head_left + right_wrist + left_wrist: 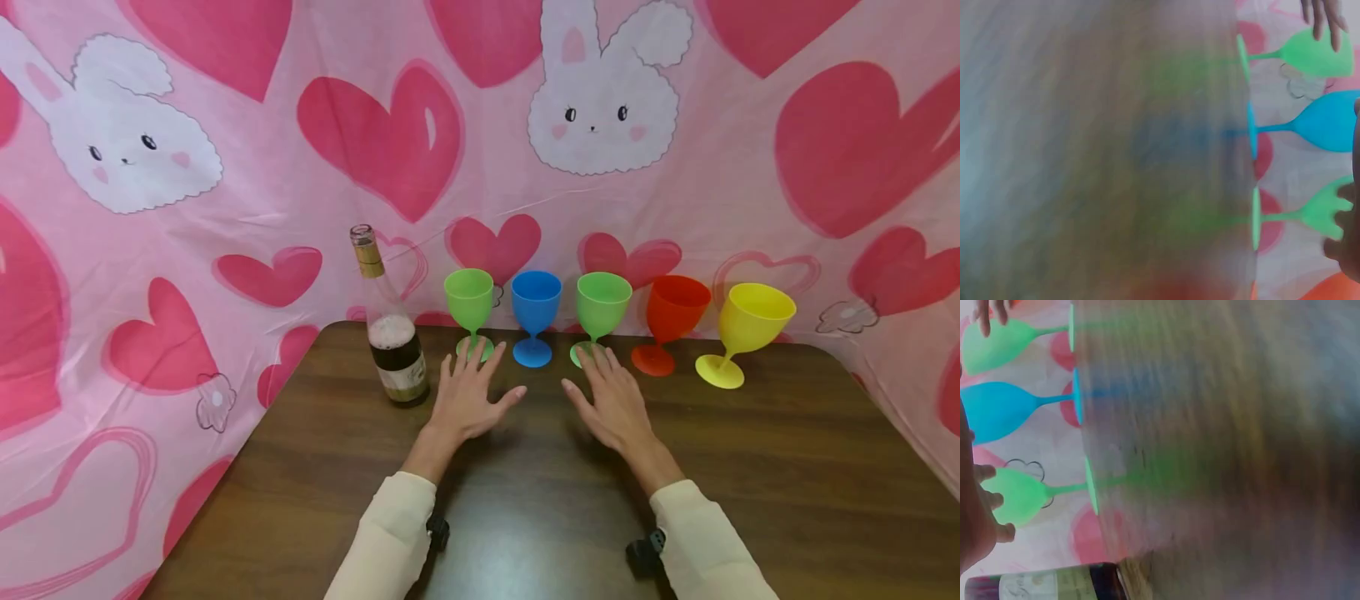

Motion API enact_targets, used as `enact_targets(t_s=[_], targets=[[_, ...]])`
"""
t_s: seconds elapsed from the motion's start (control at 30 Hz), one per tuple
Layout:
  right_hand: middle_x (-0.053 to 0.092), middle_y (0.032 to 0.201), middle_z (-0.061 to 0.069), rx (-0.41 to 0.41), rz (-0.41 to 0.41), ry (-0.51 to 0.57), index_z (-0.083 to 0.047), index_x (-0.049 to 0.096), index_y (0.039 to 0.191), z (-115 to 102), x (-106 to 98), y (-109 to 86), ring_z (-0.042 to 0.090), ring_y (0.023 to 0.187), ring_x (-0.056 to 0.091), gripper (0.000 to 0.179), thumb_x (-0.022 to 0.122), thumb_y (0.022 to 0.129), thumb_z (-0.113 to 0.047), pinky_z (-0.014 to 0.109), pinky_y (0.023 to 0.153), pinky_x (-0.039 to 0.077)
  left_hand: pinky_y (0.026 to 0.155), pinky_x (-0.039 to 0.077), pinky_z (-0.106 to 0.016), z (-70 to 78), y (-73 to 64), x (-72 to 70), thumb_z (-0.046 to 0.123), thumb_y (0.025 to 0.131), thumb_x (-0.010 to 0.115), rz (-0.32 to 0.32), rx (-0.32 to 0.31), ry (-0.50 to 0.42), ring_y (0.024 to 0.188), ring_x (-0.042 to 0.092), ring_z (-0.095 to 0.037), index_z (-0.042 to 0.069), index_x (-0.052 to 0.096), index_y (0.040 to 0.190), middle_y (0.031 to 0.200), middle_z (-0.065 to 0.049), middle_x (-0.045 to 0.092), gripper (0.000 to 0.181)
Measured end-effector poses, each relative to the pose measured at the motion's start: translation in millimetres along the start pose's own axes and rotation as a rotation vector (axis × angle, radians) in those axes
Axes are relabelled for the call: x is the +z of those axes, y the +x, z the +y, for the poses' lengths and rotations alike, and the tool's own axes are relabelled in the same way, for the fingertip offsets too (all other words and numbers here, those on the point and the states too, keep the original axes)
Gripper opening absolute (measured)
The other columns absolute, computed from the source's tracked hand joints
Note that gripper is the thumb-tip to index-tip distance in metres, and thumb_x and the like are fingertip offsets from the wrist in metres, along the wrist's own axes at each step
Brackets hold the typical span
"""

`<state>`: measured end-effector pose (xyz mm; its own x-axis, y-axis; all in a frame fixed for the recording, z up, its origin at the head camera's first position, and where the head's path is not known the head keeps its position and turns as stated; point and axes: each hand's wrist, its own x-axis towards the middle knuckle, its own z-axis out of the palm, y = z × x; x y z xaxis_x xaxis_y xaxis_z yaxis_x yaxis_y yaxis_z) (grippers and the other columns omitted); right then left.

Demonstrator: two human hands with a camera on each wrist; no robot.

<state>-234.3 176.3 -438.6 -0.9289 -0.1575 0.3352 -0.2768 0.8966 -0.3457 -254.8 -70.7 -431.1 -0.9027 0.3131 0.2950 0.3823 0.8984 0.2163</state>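
My left hand (468, 396) is spread, palm down, in front of the left green goblet (469, 298), its fingertips overlapping the goblet's foot in the head view. My right hand (617, 404), also spread, is in front of the second green goblet (603, 302). Neither hand holds anything; both wrist views show them raised above the tabletop. Between the two green goblets stands a blue goblet (536, 298). A red goblet (677, 308) and a yellow goblet (753, 319) continue the row to the right. Left of my left hand stands an uncapped glass bottle (397, 358), partly filled with dark liquid.
The brown wooden table (540, 508) extends toward me, with the goblets lined up near its far edge. Close behind hangs a pink cloth (495, 150) printed with hearts and rabbits. Small black devices (643, 557) sit at both wrists.
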Motion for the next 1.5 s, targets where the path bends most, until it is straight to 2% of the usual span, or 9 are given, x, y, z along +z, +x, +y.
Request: enact_targets(t_s=[0.33, 0.5, 0.63, 0.9, 1.17, 1.27, 1.33, 1.4, 1.5], targets=[[0.038, 0.157, 0.011, 0.034, -0.157, 0.503, -0.021, 0.033, 0.152, -33, -3, 16.4, 0.037, 0.146, 0.035, 0.06, 0.045, 0.1, -0.047, 0.061, 0.116, 0.026, 0.117, 0.022, -0.063, -8.7, -8.4, -21.3, 0.069, 0.088, 0.044, 0.074, -0.063, -0.183, 0.151, 0.024, -0.035, 0.027, 0.031, 0.152, 0.158, -0.007, 0.035, 0.078], [0.047, 0.15, 0.014, 0.037, -0.175, 0.624, -0.017, 0.038, 0.149, -46, 3, 30.7, 0.035, 0.142, 0.042, 0.061, 0.058, 0.095, -0.038, 0.058, 0.116, 0.029, 0.116, 0.025, -0.063, -16.0, -14.5, -26.4, 0.065, 0.088, 0.049, 0.117, -0.09, -0.244, 0.15, 0.027, -0.033, 0.025, 0.035, 0.151, 0.156, -0.005, 0.04, 0.075], [0.048, 0.149, 0.016, 0.056, -0.172, 0.692, -0.014, 0.037, 0.148, -51, 10, 43.2, 0.034, 0.14, 0.044, 0.064, 0.063, 0.093, -0.031, 0.055, 0.114, 0.035, 0.116, 0.03, -0.059, -19.5, -18.7, -28.8, 0.061, 0.089, 0.052, 0.182, -0.071, -0.268, 0.147, 0.035, -0.03, 0.023, 0.041, 0.148, 0.151, -0.004, 0.046, 0.071], [0.041, 0.153, 0.018, 0.095, -0.22, 0.821, -0.011, 0.03, 0.152, -59, 23, 64.7, 0.041, 0.14, 0.042, 0.069, 0.063, 0.093, -0.026, 0.054, 0.113, 0.037, 0.099, 0.05, -0.042, -28.4, -27.5, -34.7, 0.038, 0.087, 0.066, 0.505, 0.076, -0.315, 0.117, 0.063, -0.023, 0.015, 0.062, 0.128, 0.124, -0.005, 0.068, 0.047], [0.032, 0.157, 0.023, 0.087, -0.249, 0.85, -0.006, 0.023, 0.153, -63, 35, 79.0, 0.045, 0.145, 0.032, 0.072, 0.061, 0.094, -0.02, 0.057, 0.116, 0.03, 0.072, 0.052, -0.035, -43.6, -32.6, -37.2, 0.016, 0.08, 0.066, 0.946, 0.119, -0.428, 0.078, 0.068, -0.025, 0.004, 0.073, 0.093, 0.085, -0.011, 0.074, 0.019], [0.027, 0.16, 0.021, 0.092, -0.251, 0.836, -0.006, 0.019, 0.155, -65, 38, 83.9, 0.04, 0.148, 0.027, 0.076, 0.062, 0.094, -0.022, 0.056, 0.119, 0.027, 0.07, 0.048, -0.032, -52.5, -31.1, -40.0, 0.013, 0.079, 0.066, 1.088, 0.063, -0.488, 0.074, 0.062, -0.028, 0.0, 0.072, 0.089, 0.079, -0.014, 0.069, 0.018], [0.024, 0.162, 0.019, 0.097, -0.25, 0.824, -0.007, 0.016, 0.155, -66, 40, 87.8, 0.037, 0.15, 0.024, 0.079, 0.062, 0.093, -0.025, 0.054, 0.12, 0.025, 0.074, 0.044, -0.032, -58.6, -29.8, -42.2, 0.014, 0.079, 0.067, 1.145, -0.009, -0.521, 0.078, 0.057, -0.031, -0.002, 0.07, 0.093, 0.082, -0.017, 0.066, 0.022], [0.02, 0.163, 0.017, 0.107, -0.252, 0.817, -0.009, 0.013, 0.156, -67, 43, 91.6, 0.035, 0.152, 0.02, 0.082, 0.062, 0.094, -0.028, 0.054, 0.121, 0.023, 0.079, 0.041, -0.033, -63.9, -29.2, -43.9, 0.018, 0.077, 0.068, 1.148, -0.103, -0.537, 0.087, 0.053, -0.034, -0.002, 0.068, 0.101, 0.093, -0.02, 0.064, 0.031], [0.016, 0.165, 0.014, 0.122, -0.25, 0.826, -0.009, 0.009, 0.157, -69, 47, 95.4, 0.035, 0.153, 0.017, 0.084, 0.061, 0.094, -0.03, 0.054, 0.121, 0.022, 0.096, 0.038, -0.04, -69.7, -29.6, -43.6, 0.023, 0.075, 0.072, 1.06, -0.236, -0.573, 0.108, 0.049, -0.035, -0.001, 0.061, 0.119, 0.117, -0.022, 0.057, 0.051]])
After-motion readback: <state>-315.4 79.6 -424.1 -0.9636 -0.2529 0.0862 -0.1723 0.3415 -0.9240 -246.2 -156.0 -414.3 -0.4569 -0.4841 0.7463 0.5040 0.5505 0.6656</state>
